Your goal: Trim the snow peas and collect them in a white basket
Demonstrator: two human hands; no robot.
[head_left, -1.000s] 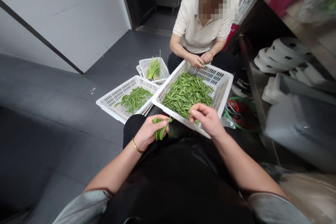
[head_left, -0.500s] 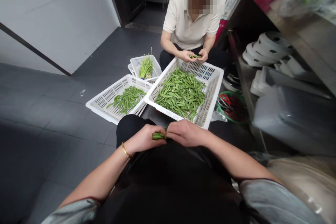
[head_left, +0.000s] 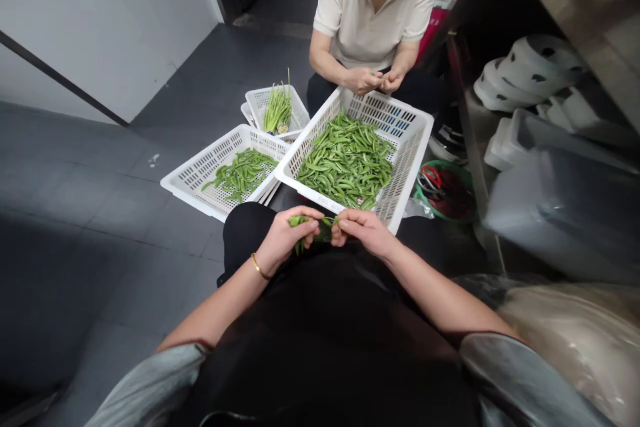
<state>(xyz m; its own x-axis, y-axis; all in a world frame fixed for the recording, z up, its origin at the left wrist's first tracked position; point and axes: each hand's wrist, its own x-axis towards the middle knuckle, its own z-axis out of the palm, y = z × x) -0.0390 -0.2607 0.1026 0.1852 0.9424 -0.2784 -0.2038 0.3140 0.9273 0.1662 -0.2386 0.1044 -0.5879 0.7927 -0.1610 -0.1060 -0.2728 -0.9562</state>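
My left hand (head_left: 287, 233) is closed around several green pea pods (head_left: 299, 221), above my lap. One pod (head_left: 329, 220) spans the small gap between my hands, and its right end is pinched by the fingertips of my right hand (head_left: 367, 230). Just beyond them stands a large white slotted basket (head_left: 407, 160) with a heap of pea pods (head_left: 347, 163) in it. To its left, a lower white basket (head_left: 193, 177) holds a smaller pile of pods (head_left: 240, 173).
Across the large basket sits a person in a pale shirt (head_left: 373, 27), hands (head_left: 377, 80) together over its far rim. Behind the left basket, a small white basket (head_left: 256, 103) holds long green stalks (head_left: 279, 110). At right are a green basin (head_left: 450, 193) and shelved white containers (head_left: 535, 73).
My hands have moved slightly up in view and apart, and a pod now shows stretched between them. The view has tilted down a little. The other person's hands have drawn closer together.
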